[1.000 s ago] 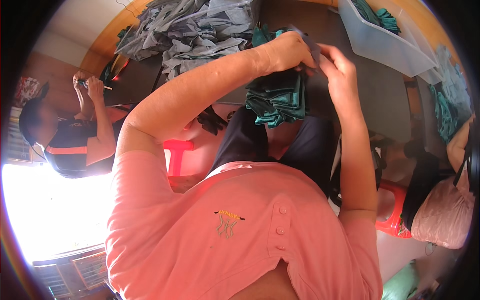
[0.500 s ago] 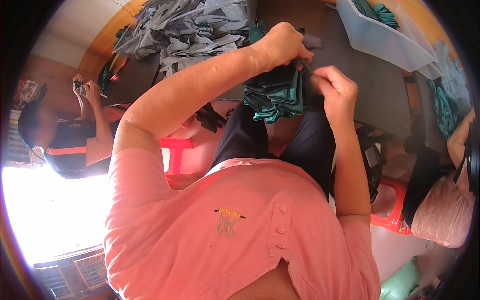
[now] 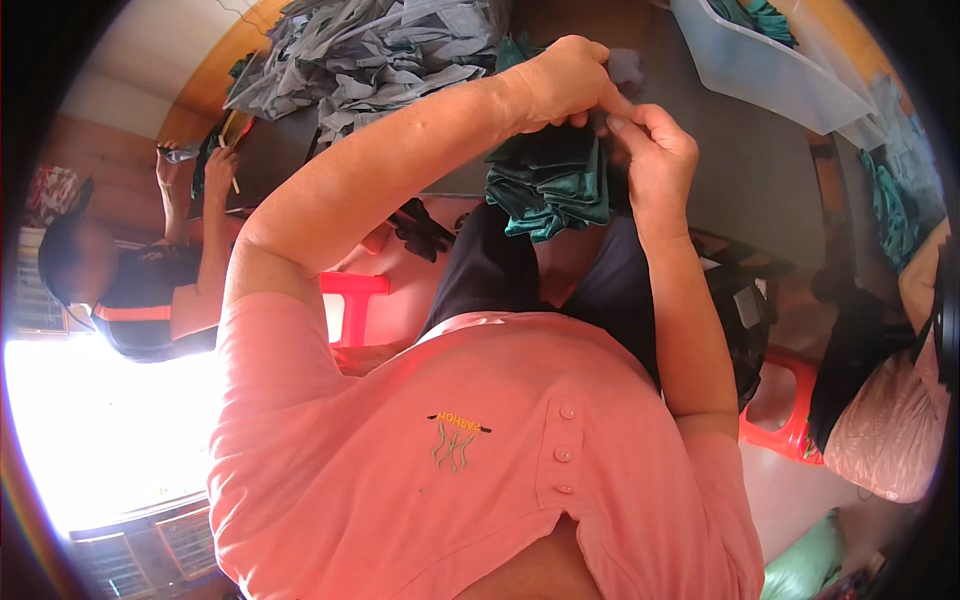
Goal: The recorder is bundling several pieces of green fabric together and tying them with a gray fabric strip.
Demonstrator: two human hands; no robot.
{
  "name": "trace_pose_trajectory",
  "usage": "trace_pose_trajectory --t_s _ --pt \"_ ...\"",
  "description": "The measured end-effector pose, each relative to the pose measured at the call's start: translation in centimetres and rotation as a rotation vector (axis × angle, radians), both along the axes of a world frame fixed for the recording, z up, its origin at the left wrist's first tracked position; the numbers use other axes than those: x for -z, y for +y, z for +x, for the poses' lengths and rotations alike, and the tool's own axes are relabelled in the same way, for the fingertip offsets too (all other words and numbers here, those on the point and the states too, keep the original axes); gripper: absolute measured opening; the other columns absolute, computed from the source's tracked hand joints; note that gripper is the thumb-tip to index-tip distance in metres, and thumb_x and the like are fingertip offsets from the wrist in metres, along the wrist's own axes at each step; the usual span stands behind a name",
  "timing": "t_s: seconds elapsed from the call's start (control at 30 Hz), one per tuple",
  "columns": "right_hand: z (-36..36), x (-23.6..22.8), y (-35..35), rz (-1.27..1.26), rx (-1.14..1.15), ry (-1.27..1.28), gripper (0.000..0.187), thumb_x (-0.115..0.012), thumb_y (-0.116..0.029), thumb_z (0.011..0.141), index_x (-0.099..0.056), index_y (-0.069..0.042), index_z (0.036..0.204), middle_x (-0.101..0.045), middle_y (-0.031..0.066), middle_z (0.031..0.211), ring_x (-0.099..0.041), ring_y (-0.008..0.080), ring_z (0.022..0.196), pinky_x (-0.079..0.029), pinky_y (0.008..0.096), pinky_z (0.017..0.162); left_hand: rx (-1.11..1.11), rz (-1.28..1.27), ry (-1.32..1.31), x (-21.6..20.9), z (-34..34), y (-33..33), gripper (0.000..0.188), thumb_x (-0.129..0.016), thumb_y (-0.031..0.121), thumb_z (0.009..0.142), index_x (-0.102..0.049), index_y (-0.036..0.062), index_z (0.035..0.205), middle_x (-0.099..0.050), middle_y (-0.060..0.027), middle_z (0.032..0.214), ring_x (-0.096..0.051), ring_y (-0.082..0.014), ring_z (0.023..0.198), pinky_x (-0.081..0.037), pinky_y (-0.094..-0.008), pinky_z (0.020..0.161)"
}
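Observation:
My left hand (image 3: 570, 82) reaches over a folded stack of dark green velvety cloth pieces (image 3: 548, 195) at the near edge of the dark table. Its fingers are closed, and what they pinch is mostly hidden beneath them. My right hand (image 3: 658, 150) meets it fingertip to fingertip, thumb and forefinger pressed together at the stack's right side. Whatever lies between the fingertips is too small to make out. A greyish, see-through bit of material (image 3: 627, 68) shows just beyond my left hand. More green cloth (image 3: 515, 52) lies behind my left wrist.
A large heap of grey and green pieces (image 3: 400, 70) covers the table's far left. At the far right stands a clear plastic bin (image 3: 770, 75) holding green cloth. A co-worker (image 3: 140, 280) sits at left with raised hands; another person's arm (image 3: 922, 275) shows at right. Red stools (image 3: 352, 300) stand below.
My right hand has moved up and left, bringing its fingertips against my left hand's. My left hand has risen slightly. The co-worker's hands at left have spread apart.

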State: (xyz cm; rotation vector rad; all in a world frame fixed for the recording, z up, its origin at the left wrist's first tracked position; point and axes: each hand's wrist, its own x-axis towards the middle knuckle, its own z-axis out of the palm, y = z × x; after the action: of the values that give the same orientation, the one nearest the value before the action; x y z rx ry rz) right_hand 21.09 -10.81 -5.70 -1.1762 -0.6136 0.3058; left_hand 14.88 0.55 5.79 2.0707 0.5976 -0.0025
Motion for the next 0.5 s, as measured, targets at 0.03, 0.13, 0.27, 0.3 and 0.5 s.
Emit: trace_pose_trajectory --t_s 0.03,0.13,0.27,0.3,0.5 --pt "0.1 0.2 0.1 0.001 0.0 0.002 0.009 -0.069 -0.003 0.084 -0.068 0.004 0.09 -0.065 0.0028 0.072 -0.051 0.0071 0.058 -0.041 0.0236 0.051 0.036 0.005 -0.01 0.2 -0.1 0.3 0.024 -0.076 0.004 0.071 -0.056 -0.0003 0.082 -0.056 -0.0035 0.062 -0.051 -0.0112 0.053 -0.037 -0.0277 0.045" --pt "0.2 0.5 0.3 -0.014 -0.018 0.151 0.011 -0.07 -0.005 0.085 -0.067 0.005 0.089 -0.061 0.0024 0.069 -0.049 0.0073 0.056 -0.04 0.0248 0.049 0.05 0.059 -0.077 1.7 0.0 0.8 0.021 -0.075 0.002 0.066 -0.057 0.0012 0.078 -0.055 -0.0032 0.06 -0.052 -0.0123 0.055 -0.039 -0.0289 0.046" --pt "0.0 0.7 0.1 -0.062 -0.042 0.185 0.016 -0.071 -0.008 0.085 -0.066 0.006 0.092 -0.059 0.0033 0.066 -0.049 0.008 0.054 -0.04 0.0253 0.047 0.136 0.581 -0.427 3.7 -0.1 0.5 0.016 -0.07 0.004 0.063 -0.062 0.005 0.076 -0.063 -0.012 0.064 -0.063 -0.0309 0.065 -0.047 -0.0409 0.054" --pt "0.0 0.6 -0.1 -0.08 -0.064 0.219 0.018 -0.071 -0.009 0.085 -0.065 0.006 0.093 -0.059 0.004 0.067 -0.049 0.0084 0.053 -0.04 0.0255 0.047 0.156 0.727 -0.496 4.1 -0.1 0.3 0.017 -0.066 0.003 0.062 -0.062 0.006 0.078 -0.064 -0.0145 0.068 -0.063 -0.0368 0.068 -0.049 -0.0432 0.057" --pt "0.6 -2.1 -1.6 -0.17 -0.255 0.423 0.015 -0.066 -0.009 0.086 -0.061 0.002 0.078 -0.053 0.0027 0.062 -0.049 0.0116 0.048 -0.035 0.0268 0.042 0.34 0.924 -0.658 4.5 -0.1 -0.1 0.017 -0.063 0.001 0.066 -0.062 0.0066 0.082 -0.06 -0.0085 0.067 -0.06 -0.0327 0.063 -0.049 -0.0405 0.057"
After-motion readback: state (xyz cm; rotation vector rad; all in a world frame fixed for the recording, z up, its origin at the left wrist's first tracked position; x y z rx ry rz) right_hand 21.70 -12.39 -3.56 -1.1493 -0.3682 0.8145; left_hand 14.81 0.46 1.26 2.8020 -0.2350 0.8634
